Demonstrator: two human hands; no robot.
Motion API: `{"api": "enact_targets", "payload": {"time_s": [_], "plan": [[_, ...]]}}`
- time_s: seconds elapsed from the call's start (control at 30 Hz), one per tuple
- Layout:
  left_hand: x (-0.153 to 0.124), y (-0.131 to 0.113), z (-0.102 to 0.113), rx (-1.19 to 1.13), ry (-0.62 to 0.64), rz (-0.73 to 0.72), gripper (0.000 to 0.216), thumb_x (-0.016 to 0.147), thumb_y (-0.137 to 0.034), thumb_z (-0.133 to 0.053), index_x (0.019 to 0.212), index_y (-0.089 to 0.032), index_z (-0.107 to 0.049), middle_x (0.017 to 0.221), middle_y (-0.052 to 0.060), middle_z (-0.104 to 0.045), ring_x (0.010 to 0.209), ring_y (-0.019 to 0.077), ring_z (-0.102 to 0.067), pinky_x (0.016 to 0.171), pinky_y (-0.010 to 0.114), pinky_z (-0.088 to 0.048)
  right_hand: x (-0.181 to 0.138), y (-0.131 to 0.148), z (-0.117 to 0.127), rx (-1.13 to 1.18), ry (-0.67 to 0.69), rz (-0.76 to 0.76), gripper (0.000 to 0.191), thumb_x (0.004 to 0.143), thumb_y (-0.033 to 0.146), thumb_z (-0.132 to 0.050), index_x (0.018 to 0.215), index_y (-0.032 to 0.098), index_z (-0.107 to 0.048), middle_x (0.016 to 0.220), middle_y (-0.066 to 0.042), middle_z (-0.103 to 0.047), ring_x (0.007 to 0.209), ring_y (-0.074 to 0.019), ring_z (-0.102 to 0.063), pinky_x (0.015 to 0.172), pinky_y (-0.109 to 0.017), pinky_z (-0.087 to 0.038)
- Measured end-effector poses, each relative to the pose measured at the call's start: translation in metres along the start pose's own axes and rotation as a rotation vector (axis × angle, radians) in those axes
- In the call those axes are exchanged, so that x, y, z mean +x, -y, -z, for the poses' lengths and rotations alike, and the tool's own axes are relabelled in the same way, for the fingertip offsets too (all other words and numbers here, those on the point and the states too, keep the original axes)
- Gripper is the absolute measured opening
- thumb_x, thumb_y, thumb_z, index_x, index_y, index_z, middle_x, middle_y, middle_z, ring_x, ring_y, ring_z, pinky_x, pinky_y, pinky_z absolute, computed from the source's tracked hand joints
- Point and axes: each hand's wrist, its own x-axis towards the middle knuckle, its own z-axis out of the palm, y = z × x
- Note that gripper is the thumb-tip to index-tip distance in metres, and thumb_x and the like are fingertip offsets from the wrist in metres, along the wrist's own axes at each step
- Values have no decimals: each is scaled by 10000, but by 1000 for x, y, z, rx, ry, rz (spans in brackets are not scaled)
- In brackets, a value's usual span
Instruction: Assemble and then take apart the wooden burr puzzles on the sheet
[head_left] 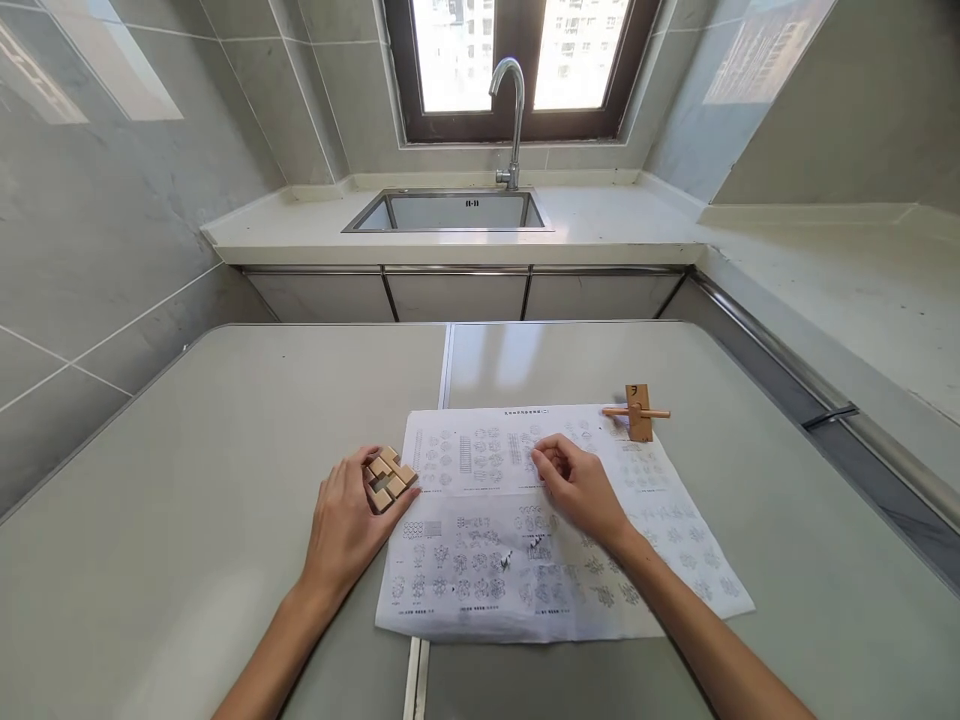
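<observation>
My left hand (345,515) is closed around a small wooden block puzzle (394,482), gripping it between thumb and fingers at the left edge of a paper sheet. The puzzle shows several pale wooden pieces with gaps between them. Over the middle of the printed instruction sheet (480,510) rests my right hand (577,480), its fingers curled and the thumb against the index finger. Whether something tiny sits in that pinch I cannot make out. Rows of small diagrams cover the sheet, which has two small torn spots near its centre.
A wooden piece with a crossing stick (639,412) lies on the sheet's upper right corner. Beneath is a pale table (225,450) with a seam down its middle. Beyond it stand a counter with a sink (450,210), a faucet (517,120) and a window. Tiled walls border the left.
</observation>
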Motion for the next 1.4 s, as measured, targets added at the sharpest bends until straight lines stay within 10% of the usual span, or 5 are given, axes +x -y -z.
{"api": "enact_targets", "payload": {"time_s": [0.3, 0.67, 0.93, 1.17, 1.4], "plan": [[6, -3, 1, -83, -40, -55, 637, 880, -648, -707, 1337, -229, -560, 1234, 112, -703, 1102, 334, -671, 930, 469, -563, -2, 1, -1, 14, 69, 84, 247, 1041, 435, -544, 925, 233, -623, 724, -13, -617, 624, -178, -509, 590, -310, -424], [22, -73, -38, -299, 286, -456, 631, 806, -309, -883, 1342, -265, -552, 1213, 80, -682, 1126, 295, -647, 940, 433, -570, -2, 5, -1, -11, 142, 158, 204, 1039, 362, -565, 924, 220, -654, 687, 7, -612, 608, -157, -515, 589, -282, -424], [32, -73, -51, -323, 304, -526, 734, 796, -328, -898, 1406, -266, -494, 1292, 104, -647, 1171, 309, -642, 989, 466, -562, -3, 1, -2, -225, 174, 338, 82, 921, 267, -707, 932, 226, -637, 697, 58, -594, 559, -107, -495, 599, -248, -382], [35, -55, -34, -276, 294, -438, 697, 681, -497, -953, 1235, -228, -627, 1214, 111, -595, 1144, 324, -586, 965, 470, -538, -6, -3, -3, -444, 192, 461, 371, 794, 438, -886, 901, 213, -611, 735, 46, -602, 594, -119, -485, 582, -255, -298], [36, -53, -23, -612, 445, -152, 712, 744, -491, -923, 1323, -262, -579, 898, -20, -587, 867, 197, -611, 859, 336, -511, -2, -9, -1, -418, 199, 484, 248, 882, 384, -819, 914, 213, -640, 755, 24, -639, 583, -122, -513, 577, -262, -343]]}}
